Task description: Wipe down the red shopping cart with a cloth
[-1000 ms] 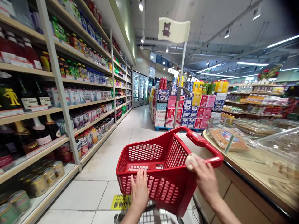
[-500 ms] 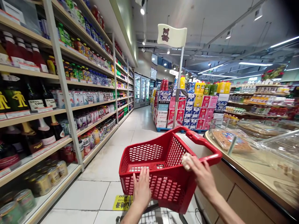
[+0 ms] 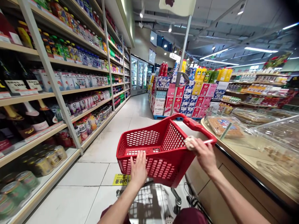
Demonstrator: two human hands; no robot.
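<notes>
A red plastic shopping cart (image 3: 161, 168) with perforated sides stands sideways in front of me. My left hand (image 3: 138, 169) lies on its near side with the fingers stretched out flat, their tips at the rim. My right hand (image 3: 204, 154) is closed round a crumpled white cloth (image 3: 190, 142), pressing it to the top rim near the cart's handle (image 3: 198, 127). Whether the wad is fabric or tissue is hard to tell. The part of the basket floor that shows holds nothing.
Drink shelves (image 3: 88, 87) line the left side. On the right stands a counter (image 3: 224, 152) with clear covers over packed food. Stacked drink cartons (image 3: 179, 96) and a flag pole (image 3: 182, 62) are beyond the cart. A yellow floor sign (image 3: 120, 179) and cables (image 3: 192, 196) lie below.
My right hand has moved with the cloth along the cart's rim beside the handle. My left hand stays on the near side. The view has tipped down, showing my knees and a cart wheel.
</notes>
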